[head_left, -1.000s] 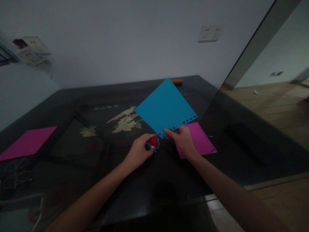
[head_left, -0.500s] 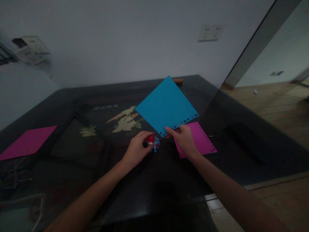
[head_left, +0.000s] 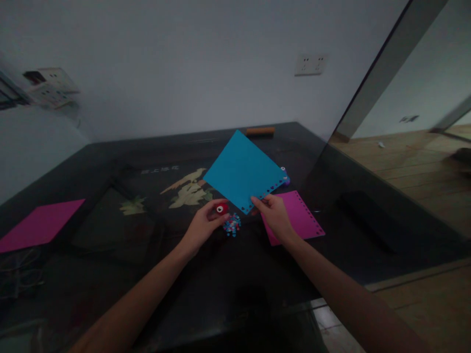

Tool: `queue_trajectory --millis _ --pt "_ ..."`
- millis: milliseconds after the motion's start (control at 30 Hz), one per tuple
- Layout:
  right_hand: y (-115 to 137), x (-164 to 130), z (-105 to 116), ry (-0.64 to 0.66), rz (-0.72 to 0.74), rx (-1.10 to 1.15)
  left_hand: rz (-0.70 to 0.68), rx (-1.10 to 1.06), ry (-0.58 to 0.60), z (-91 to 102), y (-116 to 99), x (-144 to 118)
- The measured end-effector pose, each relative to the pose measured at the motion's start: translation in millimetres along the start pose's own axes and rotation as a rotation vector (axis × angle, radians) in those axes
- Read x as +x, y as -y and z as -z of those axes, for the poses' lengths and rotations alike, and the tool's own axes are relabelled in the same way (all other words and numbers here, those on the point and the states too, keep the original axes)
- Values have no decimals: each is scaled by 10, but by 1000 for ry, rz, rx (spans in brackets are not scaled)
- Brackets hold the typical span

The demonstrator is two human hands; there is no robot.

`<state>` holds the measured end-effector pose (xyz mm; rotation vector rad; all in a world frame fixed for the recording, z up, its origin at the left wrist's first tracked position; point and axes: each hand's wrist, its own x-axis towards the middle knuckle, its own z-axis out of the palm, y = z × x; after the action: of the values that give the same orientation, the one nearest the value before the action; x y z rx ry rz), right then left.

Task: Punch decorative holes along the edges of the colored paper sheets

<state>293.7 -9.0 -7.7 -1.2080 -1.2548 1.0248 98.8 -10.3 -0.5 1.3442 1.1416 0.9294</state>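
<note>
Between the thumb and fingers of my left hand (head_left: 206,221) is a small red craft paper punch (head_left: 222,209) with a white spot on its face. Just right of that hand lies a little pile of blue, pink and white paper cutouts (head_left: 232,224). My right hand (head_left: 271,212) pinches the lower edge of a blue sheet of paper (head_left: 243,169), which is turned like a diamond. Small shapes are punched along the sheet's lower right edge. Partly under my right hand, a pink sheet (head_left: 300,218) with a punched right edge rests on the dark table.
A second pink sheet (head_left: 40,225) lies at the far left, with a tangled clear object (head_left: 22,274) below it. Behind the blue sheet are a purple punch-like item (head_left: 286,177) and an orange-brown stick (head_left: 260,131). A black flat object (head_left: 364,218) sits at right.
The blue sheet has shifted left and lower in view, uncovering the purple item. My left hand has drawn left from the pile, and the punch's white spot now faces me.
</note>
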Motion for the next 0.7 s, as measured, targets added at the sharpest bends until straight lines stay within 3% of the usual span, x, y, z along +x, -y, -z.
queue_trajectory --millis 233,400,567,700 --pt "22 16 -16 -15 12 133 -29 -21 1 0 7 11" --pt "72 73 90 -79 63 141 -32 -51 -7 -24 -24 -12" --pt "183 156 342 -161 100 223 -62 -76 0 -28 -28 -14" --pt "264 113 692 -176 89 263 -99 -30 -15 -5 0 4"
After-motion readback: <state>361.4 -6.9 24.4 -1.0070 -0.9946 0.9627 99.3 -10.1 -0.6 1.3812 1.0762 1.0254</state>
